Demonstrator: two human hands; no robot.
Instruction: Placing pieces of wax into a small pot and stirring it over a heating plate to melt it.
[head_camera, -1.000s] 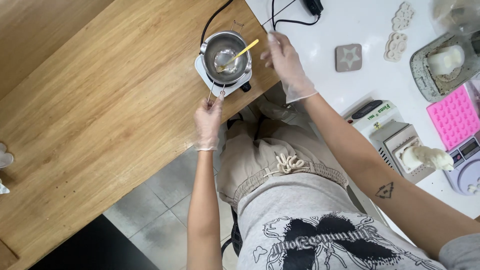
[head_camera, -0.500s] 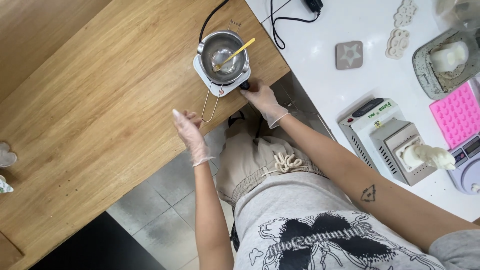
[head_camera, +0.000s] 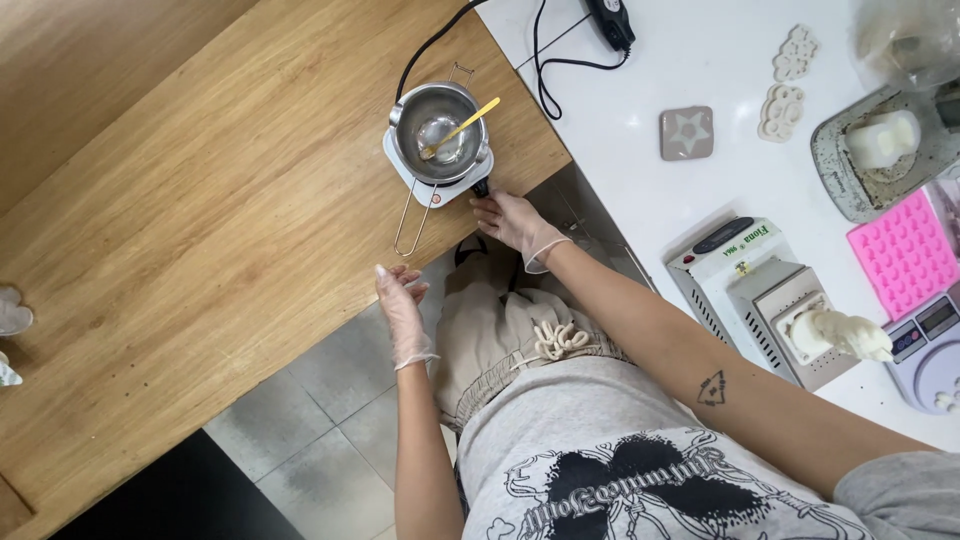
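**Gloved hands at the little hot plate**

Right hand (head_camera: 512, 220) is down at the black knob (head_camera: 481, 187) on the small white hot plate (head_camera: 432, 185), fingers right on it. A steel pot (head_camera: 438, 131) sits on top with a yellow stick (head_camera: 462, 127) leaning inside. Left hand (head_camera: 402, 298) hangs loose and empty off the wooden bench (head_camera: 200, 230) edge, just below the pot's wire handle (head_camera: 408, 222).

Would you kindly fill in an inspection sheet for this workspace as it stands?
Surface: wooden table beside white table.
Job's things: metal pot with yellow stirrer on small white hotplate; black knob at its edge.
Clutter: pink mould, star tile, scale, grey tray, white machine.
Grippers: gloved right hand at the knob; gloved left hand open, empty.
Cables: black cord from hotplate; another on white table.
Surroundings: grey tiled floor.
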